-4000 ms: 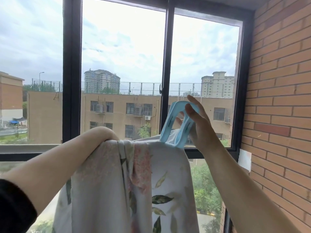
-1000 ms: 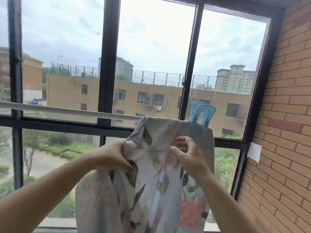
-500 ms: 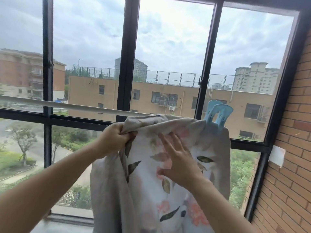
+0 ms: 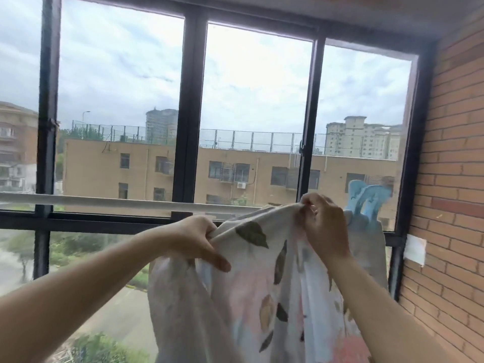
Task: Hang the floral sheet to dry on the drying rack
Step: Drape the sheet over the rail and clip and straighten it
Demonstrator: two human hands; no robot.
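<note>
Floral sheet (image 4: pixel 251 292), pale with dark leaves and pink blooms, hangs in loose folds right in front of the person. Its top edge is up at the height of the white drying rail (image 4: pixel 104 201), and the rest falls out of sight below. Both bare arms reach forward into it. The left hand (image 4: pixel 195 238) has its fingers curled round a gathered fold at the sheet's upper left, with the thumb lying along the front of the cloth. The right hand (image 4: pixel 323 224), a little higher, pinches the top edge between thumb and fingertips, knuckles bent, just where the cloth meets the rail.

Just beside that hand, to the right, a big light-blue clip (image 4: pixel 366 203) stands upright, biting down on the sheet's upper right corner. I cannot make out the rail under it, as the cloth covers it. The rail shows from the left edge across to where the sheet begins.

Behind it stands a black-framed window (image 4: pixel 190 113) of several tall panes. On the right is a red brick wall (image 4: pixel 455 153) with a small white plate (image 4: pixel 415 249) fixed low on it. Through the glass there is a long tan building (image 4: pixel 110 169) with a fenced roof and pale tower blocks (image 4: pixel 361 137) beyond. Green shrubs (image 4: pixel 78 247) and a road (image 4: pixel 117 310) lie below, with grey cloud overhead.
</note>
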